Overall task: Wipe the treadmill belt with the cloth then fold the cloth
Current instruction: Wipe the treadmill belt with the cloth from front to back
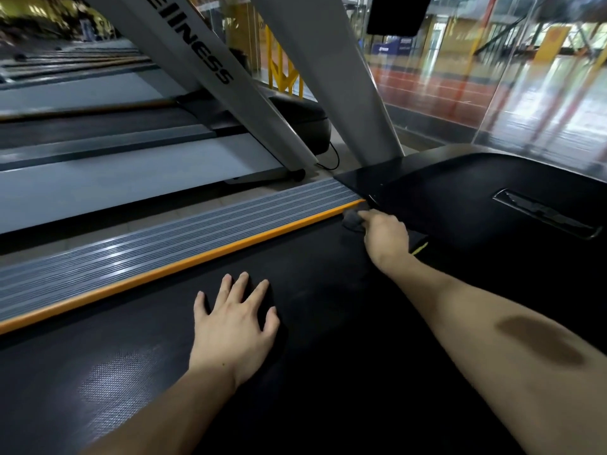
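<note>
The left hand [235, 318] lies flat on the black belt [312, 323], palm down, fingers spread and grasping nothing, a little in from the belt's left edge. The right hand [384, 236] reaches further up the belt, its arm stretched across from the lower right, and is clenched on a small dark grey cloth [353, 220]. Only a bunched bit of the cloth shows past the fingers; it is pressed at the belt's far left corner, just beside the end of the orange strip [184, 269] and just below the front edge of the black motor cover [476, 198]. The orange strip runs along the belt's left edge, with the ribbed grey side rail [147, 247] touching it on the outer side. Two grey uprights [331, 77] rise from beyond the rail's far end. To the left, other treadmills stand in a row, blurred. A glass wall stands to the right of the motor cover.
</note>
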Demonstrator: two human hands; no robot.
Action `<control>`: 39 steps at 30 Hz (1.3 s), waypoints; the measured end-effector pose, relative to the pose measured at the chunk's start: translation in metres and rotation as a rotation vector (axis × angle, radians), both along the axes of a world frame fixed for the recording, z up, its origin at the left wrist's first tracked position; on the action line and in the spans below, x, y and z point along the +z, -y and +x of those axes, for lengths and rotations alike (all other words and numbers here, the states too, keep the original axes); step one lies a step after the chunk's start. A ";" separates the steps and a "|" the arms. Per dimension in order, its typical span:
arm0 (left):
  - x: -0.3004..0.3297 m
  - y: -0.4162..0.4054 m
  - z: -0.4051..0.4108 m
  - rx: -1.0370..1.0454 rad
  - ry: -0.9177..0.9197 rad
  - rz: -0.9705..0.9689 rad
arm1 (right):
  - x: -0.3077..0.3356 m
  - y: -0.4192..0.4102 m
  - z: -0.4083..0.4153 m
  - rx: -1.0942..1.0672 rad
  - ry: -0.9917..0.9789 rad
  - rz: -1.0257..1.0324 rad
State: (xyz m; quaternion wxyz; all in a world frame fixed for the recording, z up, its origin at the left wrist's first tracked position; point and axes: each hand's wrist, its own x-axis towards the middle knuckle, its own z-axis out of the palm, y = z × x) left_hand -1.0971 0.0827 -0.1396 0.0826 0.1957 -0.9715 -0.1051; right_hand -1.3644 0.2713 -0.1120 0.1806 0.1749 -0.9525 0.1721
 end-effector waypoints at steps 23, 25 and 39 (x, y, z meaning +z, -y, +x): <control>0.002 -0.001 -0.001 0.000 0.037 -0.011 | -0.018 0.074 0.097 0.516 0.069 -0.103; 0.004 -0.002 0.000 -0.001 0.039 0.001 | -0.016 0.064 0.082 0.595 0.013 -0.043; 0.007 -0.002 0.001 -0.013 0.035 0.011 | -0.023 0.062 0.105 0.379 -0.040 -0.092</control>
